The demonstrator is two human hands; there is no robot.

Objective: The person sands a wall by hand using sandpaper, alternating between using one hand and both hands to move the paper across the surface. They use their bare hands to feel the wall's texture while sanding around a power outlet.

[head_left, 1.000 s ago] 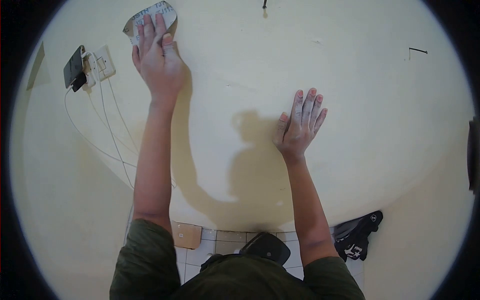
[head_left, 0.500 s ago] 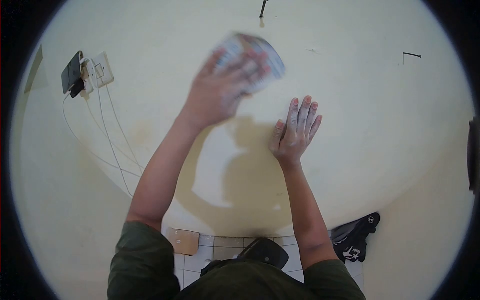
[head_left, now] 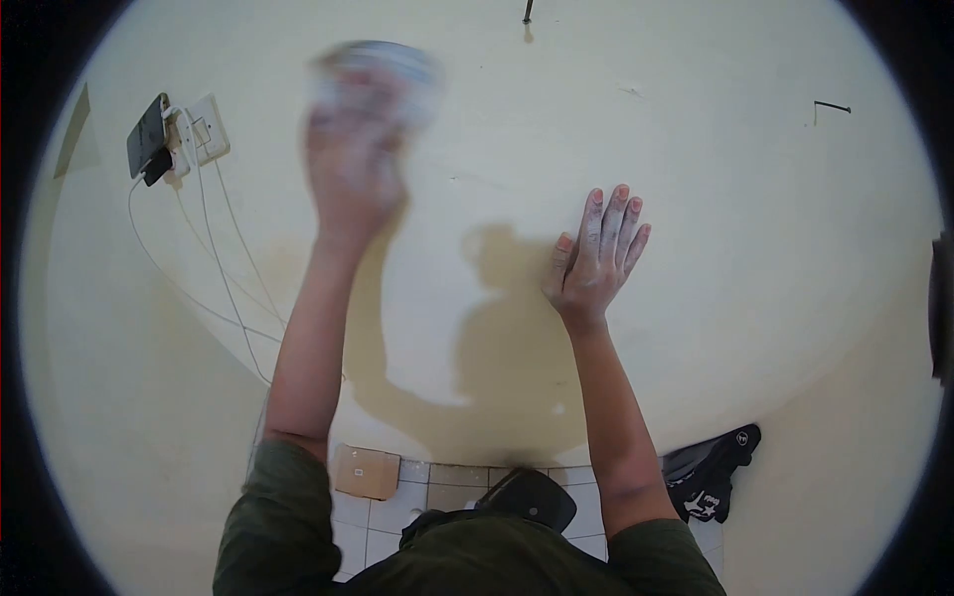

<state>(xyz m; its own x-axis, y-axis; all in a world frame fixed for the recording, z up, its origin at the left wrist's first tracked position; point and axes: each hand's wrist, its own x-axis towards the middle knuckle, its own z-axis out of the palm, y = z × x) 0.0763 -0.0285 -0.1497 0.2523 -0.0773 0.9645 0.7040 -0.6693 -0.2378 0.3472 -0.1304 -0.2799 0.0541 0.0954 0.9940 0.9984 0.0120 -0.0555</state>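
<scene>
My left hand (head_left: 355,164) is at the upper left of the wall (head_left: 696,328), blurred by motion. Under its fingers it holds a white sheet with blue print (head_left: 415,77) against the wall; the smear hides whether this is paper or cloth. To the right, my right hand (head_left: 590,270) lies flat on the wall with fingers stretched upward, holding nothing. Pale dust coats its fingers. Small marks show on the wall between and above the hands.
At left, a phone (head_left: 147,137) and chargers hang by a wall socket (head_left: 210,127), white cables (head_left: 214,238) trailing down. Nails (head_left: 528,12) and a bent hook (head_left: 833,105) stick out above. Below are a cardboard box (head_left: 367,473), a dark object (head_left: 532,500) and a black bag or cloth (head_left: 711,472).
My left hand has swept left and slightly up across the wall with the printed sheet. My right hand stays flat on the wall; the view has shifted slightly.
</scene>
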